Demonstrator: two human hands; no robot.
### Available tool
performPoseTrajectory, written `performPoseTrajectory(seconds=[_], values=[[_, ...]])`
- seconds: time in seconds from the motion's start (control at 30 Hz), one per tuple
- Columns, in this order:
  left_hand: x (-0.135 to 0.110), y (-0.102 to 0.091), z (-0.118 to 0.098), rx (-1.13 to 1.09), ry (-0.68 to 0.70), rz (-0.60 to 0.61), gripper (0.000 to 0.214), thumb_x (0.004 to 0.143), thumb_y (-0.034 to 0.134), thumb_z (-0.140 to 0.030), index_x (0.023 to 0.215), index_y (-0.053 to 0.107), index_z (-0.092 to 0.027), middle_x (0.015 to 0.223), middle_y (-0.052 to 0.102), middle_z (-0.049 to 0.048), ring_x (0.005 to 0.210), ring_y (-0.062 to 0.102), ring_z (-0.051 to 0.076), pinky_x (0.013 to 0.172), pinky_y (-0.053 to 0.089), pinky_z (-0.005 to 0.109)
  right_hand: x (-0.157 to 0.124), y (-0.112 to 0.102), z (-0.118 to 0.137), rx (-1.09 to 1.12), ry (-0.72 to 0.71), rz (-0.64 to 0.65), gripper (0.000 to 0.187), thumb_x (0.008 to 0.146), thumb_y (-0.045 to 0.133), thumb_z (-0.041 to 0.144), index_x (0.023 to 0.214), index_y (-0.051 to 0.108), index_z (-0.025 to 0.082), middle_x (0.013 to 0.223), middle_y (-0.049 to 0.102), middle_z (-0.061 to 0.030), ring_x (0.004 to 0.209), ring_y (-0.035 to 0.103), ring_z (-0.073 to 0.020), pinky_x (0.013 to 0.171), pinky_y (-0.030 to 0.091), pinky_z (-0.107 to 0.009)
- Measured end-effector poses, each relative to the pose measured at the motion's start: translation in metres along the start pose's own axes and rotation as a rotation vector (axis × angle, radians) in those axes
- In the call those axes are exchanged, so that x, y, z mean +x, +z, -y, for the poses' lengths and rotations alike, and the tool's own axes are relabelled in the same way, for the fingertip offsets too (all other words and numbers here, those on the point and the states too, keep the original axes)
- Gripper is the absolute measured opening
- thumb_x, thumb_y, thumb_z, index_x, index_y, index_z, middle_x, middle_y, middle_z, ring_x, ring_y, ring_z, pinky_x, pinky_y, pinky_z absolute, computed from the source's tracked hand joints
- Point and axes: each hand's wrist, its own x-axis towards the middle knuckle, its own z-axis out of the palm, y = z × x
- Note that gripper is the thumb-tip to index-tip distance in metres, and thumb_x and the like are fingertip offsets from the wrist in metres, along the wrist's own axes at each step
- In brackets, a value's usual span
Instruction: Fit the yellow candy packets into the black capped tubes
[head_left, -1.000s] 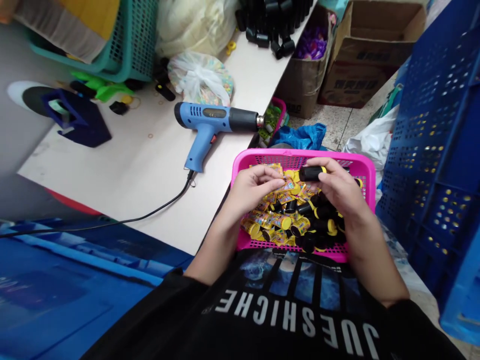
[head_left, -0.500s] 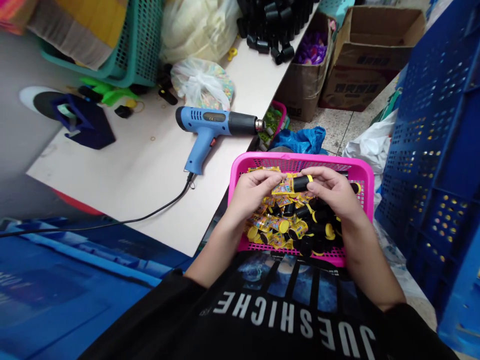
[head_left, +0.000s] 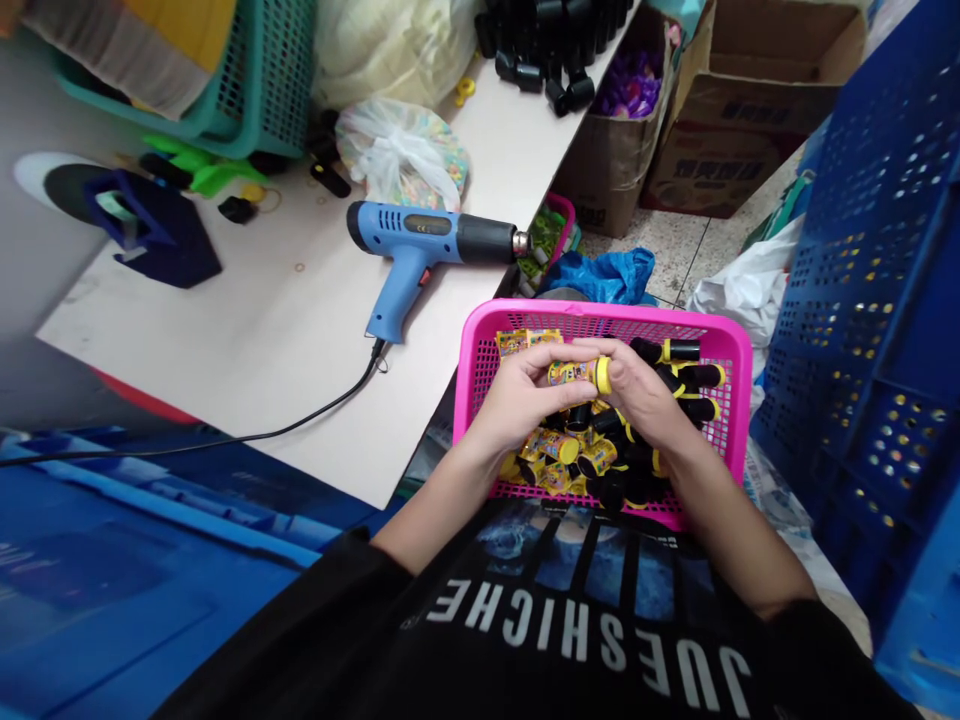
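Observation:
A small black bottle with a yellow cap, now covered by a printed yellow sleeve, lies sideways between my hands. My left hand is closed round it, with the thumb below and the fingers above. Against the capped end rests the palm side of my right hand, its fingers stretched out over the top towards the left fingers. Under both hands is a pink basket. It holds several sleeved bottles and flat printed sleeves at left, and bare black bottles at right.
On the white table at left lies a blue heat gun, its cord running left. Behind it are a tied plastic bag, a tape dispenser and black bottles. Cardboard boxes and a tall blue crate stand right.
The printed sleeve has gone from partly over the black bottle to covering its body. My right hand has shifted from pinching the cap end to lying against it, closer to my left.

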Motion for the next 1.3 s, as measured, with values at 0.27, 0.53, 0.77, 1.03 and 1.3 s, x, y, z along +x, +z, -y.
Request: performPoseTrajectory(seconds=[0.27, 0.53, 0.77, 1.03, 1.3], values=[[-0.002, 0.001, 0.005, 0.017, 0.070, -0.037, 0.036, 0.063, 0.096, -0.032, 0.096, 0.082, -0.024, 0.099, 0.081, 0.0026, 0.092, 0.074, 0.017, 0.089, 0.058, 0.031, 0.005, -0.004, 0.002, -0.167, -0.173, -0.035, 0.046, 0.096, 0.057, 0.065, 0.117, 0.070, 0.025, 0.125, 0.072, -0.0066, 0.117, 0.066, -0.0225, 0.110, 0.049, -0.042], [-0.011, 0.005, 0.002, 0.234, 0.178, 0.016, 0.040, 0.067, 0.094, -0.037, 0.103, 0.081, -0.024, 0.109, 0.081, 0.0052, 0.104, 0.074, 0.021, 0.099, 0.055, 0.036, 0.002, -0.003, -0.007, 0.145, -0.094, 0.042, 0.041, 0.090, 0.071, 0.059, 0.119, 0.066, 0.029, 0.120, 0.071, -0.0026, 0.111, 0.068, -0.0190, 0.102, 0.053, -0.036], [-0.014, 0.009, 0.003, 0.258, 0.223, -0.016, 0.042, 0.065, 0.095, -0.041, 0.102, 0.082, -0.025, 0.107, 0.082, 0.0057, 0.103, 0.076, 0.023, 0.102, 0.056, 0.040, 0.005, 0.002, -0.008, 0.194, -0.103, 0.024, 0.053, 0.076, 0.079, 0.068, 0.105, 0.063, 0.027, 0.108, 0.071, -0.0029, 0.109, 0.068, -0.0213, 0.101, 0.053, -0.038], [-0.014, 0.000, -0.001, 0.261, 0.247, 0.058, 0.039, 0.074, 0.090, -0.043, 0.106, 0.077, -0.025, 0.103, 0.079, 0.0026, 0.090, 0.073, 0.018, 0.089, 0.058, 0.033, 0.010, 0.002, -0.004, 0.102, -0.104, 0.024, 0.052, 0.077, 0.079, 0.067, 0.104, 0.062, 0.025, 0.098, 0.068, -0.0005, 0.088, 0.065, -0.0148, 0.079, 0.055, -0.028], [-0.020, -0.070, -0.023, 0.899, 0.257, 0.128, 0.034, 0.095, 0.061, -0.043, 0.121, 0.055, -0.022, 0.124, 0.062, 0.0098, 0.116, 0.059, 0.025, 0.103, 0.049, 0.042, 0.019, -0.003, -0.015, -0.956, 0.053, -0.146, 0.022, 0.095, 0.064, 0.038, 0.089, 0.074, 0.020, 0.092, 0.074, -0.0067, 0.088, 0.065, -0.0216, 0.086, 0.050, -0.039]])
